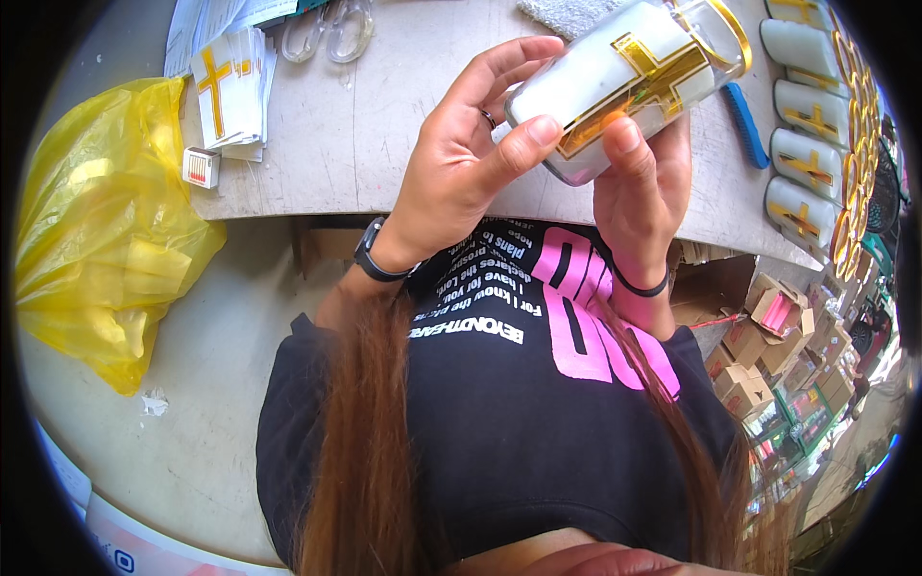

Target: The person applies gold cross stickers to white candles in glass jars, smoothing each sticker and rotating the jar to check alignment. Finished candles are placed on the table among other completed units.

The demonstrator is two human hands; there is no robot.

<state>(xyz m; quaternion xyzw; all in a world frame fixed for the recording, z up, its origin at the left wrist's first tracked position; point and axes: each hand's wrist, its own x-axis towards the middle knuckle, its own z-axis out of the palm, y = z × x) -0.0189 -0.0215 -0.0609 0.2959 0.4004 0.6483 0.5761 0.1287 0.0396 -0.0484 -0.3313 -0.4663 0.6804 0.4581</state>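
Note:
Both hands hold a glass candle jar [619,93] tilted above the table's near edge. White material fills most of it, its rim is gold, and a gold cross sticker lies along its side. My left hand [482,137] is around the base end, with the thumb near the sticker's foot. From below and the right, my right hand [645,173] supports the jar, its thumb pressed on the side by the sticker. Beyond them lies a grey-white cloth [565,16]. A blue ridged plastic tool [745,126] rests to the right of the jar.
Rows of similar candle jars [807,169] line the table's right side. At left are a stack of cross stickers [223,93], a matchbox [201,167] and a yellow plastic bag [108,216]. Clear plastic loops [349,30] lie at the back. Cardboard boxes [742,389] stand lower right.

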